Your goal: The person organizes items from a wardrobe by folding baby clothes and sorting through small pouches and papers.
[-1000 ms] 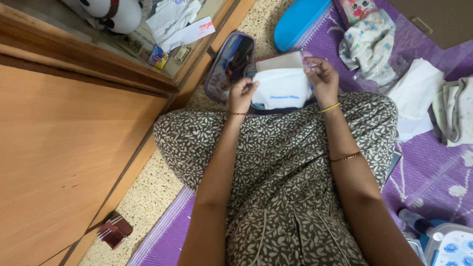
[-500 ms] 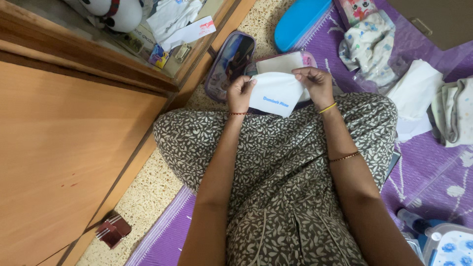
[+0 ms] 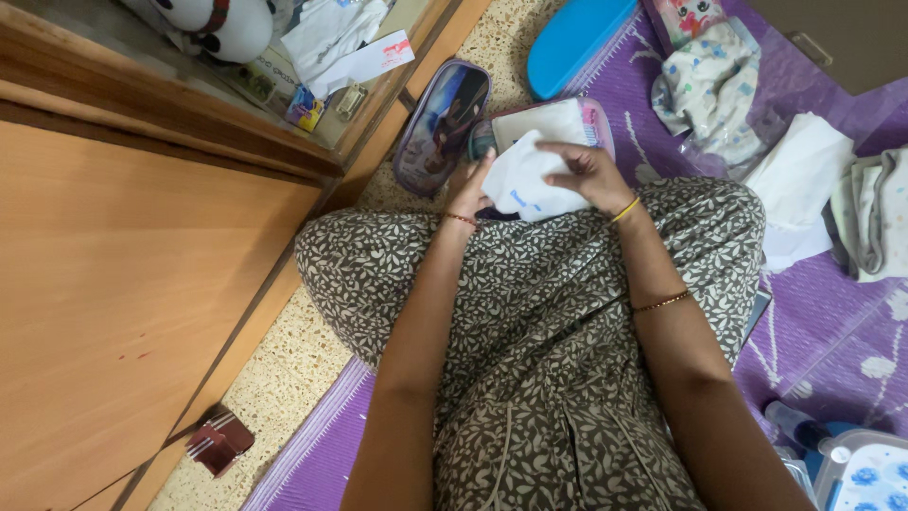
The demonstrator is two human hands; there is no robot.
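Over the knees of a person sitting cross-legged on the floor, both hands work a white paper napkin [image 3: 525, 185] with a little blue print. The left hand [image 3: 470, 194] grips the napkin's left edge, fingers curled under it. The right hand [image 3: 586, 172] lies on top with its fingers bent, pressing the folded paper down against the lap; a yellow bangle sits at that wrist. The napkin rests at the far edge of the lap, just in front of a pink-rimmed pouch [image 3: 558, 118] holding something white.

Just left of that pouch, a dark zip pencil case [image 3: 440, 123] with a printed picture lies on the speckled floor [image 3: 284, 378]. Beyond them, a blue oval box [image 3: 577, 38] sits at the top edge of a purple mat [image 3: 832, 322]. Toward the mat's right side lie a patterned baby garment [image 3: 709, 90], a folded white cloth [image 3: 799, 175] and a pale grey-edged cloth [image 3: 875, 213]. At the mat's near right corner is a clear-lidded box with blue flowers [image 3: 865, 473].

Along the left, a wooden cupboard door [image 3: 123, 284] fills the view. A small dark red box [image 3: 219, 441] lies on the floor near its lower edge.
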